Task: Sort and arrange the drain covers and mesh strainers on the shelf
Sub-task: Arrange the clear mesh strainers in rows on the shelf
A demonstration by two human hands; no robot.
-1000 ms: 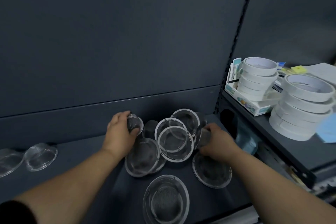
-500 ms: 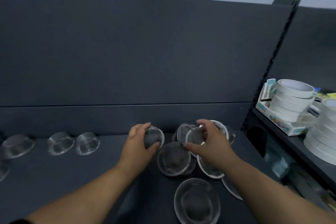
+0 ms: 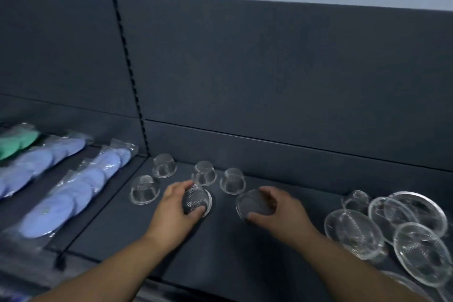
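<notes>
Mesh strainer (image 3: 196, 201) gripped in our left hand (image 3: 175, 211), flatter strainer (image 3: 253, 203) in our right hand (image 3: 282, 213), domed strainers (image 3: 164, 165) just behind, blue pads (image 3: 81, 186) mid-left.

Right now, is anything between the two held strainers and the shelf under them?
Nothing visible. The left hand grips one mesh strainer, the right hand a second strainer, both over bare shelf; the four placed strainers stand behind and to the left.

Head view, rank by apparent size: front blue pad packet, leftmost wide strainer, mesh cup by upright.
1. blue pad packet
2. wide strainer
3. mesh cup
The wide strainer is nearer; gap still clear.
</notes>
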